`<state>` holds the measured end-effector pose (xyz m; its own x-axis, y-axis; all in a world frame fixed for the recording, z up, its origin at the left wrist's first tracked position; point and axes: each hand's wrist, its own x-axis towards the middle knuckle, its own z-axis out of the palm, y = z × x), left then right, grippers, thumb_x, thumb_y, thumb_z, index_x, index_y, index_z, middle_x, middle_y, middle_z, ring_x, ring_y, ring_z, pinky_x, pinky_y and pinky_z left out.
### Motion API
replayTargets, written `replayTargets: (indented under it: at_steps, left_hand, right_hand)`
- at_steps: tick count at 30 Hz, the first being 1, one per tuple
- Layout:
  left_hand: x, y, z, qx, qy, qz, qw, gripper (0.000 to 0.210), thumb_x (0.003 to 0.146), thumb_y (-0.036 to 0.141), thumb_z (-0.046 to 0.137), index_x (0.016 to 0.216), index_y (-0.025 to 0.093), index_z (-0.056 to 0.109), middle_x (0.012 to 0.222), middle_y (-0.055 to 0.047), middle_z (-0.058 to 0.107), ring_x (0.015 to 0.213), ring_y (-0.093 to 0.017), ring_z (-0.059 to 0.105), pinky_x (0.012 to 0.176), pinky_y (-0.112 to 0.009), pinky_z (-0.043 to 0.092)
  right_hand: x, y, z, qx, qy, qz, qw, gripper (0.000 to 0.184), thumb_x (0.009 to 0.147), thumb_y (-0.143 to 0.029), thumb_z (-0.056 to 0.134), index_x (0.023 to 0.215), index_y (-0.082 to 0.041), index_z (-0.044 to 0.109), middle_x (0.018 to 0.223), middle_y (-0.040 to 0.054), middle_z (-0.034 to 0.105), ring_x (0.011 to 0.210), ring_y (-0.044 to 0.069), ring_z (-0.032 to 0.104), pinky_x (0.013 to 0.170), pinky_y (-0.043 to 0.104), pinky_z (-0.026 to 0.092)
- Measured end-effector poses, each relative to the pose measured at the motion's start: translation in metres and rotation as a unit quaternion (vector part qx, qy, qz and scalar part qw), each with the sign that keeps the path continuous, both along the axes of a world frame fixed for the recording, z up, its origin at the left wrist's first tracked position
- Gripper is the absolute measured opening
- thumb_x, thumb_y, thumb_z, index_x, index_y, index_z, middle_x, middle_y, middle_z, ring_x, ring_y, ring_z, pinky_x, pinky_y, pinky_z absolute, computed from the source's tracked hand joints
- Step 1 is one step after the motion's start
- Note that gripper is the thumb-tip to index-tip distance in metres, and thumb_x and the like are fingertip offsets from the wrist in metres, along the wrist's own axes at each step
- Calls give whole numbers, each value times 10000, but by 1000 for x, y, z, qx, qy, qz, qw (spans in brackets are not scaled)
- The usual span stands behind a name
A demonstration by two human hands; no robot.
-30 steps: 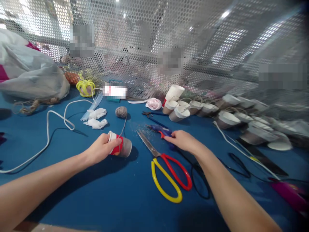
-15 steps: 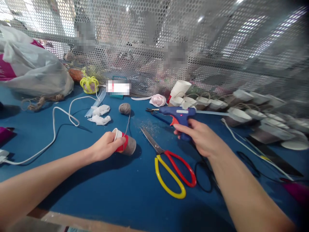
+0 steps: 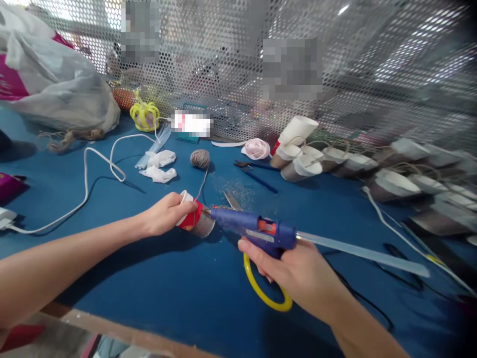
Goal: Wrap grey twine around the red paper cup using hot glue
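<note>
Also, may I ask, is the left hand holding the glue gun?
No, the right hand grips the glue gun, while the left hand holds the paper cup.

Glue gun [image 3: 244, 223] in right grip [image 3: 300, 276]

Left hand [image 3: 164, 215] and right hand [image 3: 298, 276], both grasping.
Left forearm [image 3: 74, 255] extends from eight o'clock, thumb [image 3: 188, 207] on top; right forearm [image 3: 361, 325] from five o'clock.

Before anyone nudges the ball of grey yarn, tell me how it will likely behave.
The ball of grey yarn looks roundish, so it would probably roll if pushed. Wound from soft-looking yarn, it is likely light and squeezable. Its strand runs to the cup in the left hand, so tugging the cup may unwind or drag it.
</note>
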<state>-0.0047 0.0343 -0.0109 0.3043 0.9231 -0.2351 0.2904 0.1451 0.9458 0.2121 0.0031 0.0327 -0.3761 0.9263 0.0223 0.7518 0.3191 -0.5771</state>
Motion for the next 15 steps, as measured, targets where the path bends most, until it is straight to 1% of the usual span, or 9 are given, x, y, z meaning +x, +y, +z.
replayTargets:
  at_steps: [3,7,10,15]
  left_hand:
    - [1,0,1,-6,-4,1,1000,296,715,374,399,598,120,497,485,44,381,448,-70,302,439,-204,226]
    - [1,0,1,-8,-9,3,1000,300,712,378,404,630,112,517,490,44,385,452,-71,301,441,-207,226]
    - [0,-1,1,1,-9,1,1000,302,707,380,407,641,110,527,487,45,385,450,-72,295,442,-210,228]
    - [-1,-1,0,7,0,5,1000,305,705,382,405,625,113,525,489,36,407,446,-76,303,441,-214,237]
  right_hand:
    - [-1,-1,-1,56,-16,20,998,270,706,-417,508,504,-240,532,406,-18,523,574,181,585,499,258,452]
    - [-2,-3,-2,87,-48,11,995,287,721,-422,486,506,-240,539,435,-9,552,626,190,601,523,262,459]
    - [-3,-5,-2,96,-65,9,993,286,721,-425,486,512,-240,547,442,-9,556,619,190,601,516,265,460]
    - [-2,-8,0,86,-82,5,993,248,730,-399,495,554,-248,584,458,-7,561,614,193,598,503,273,466]
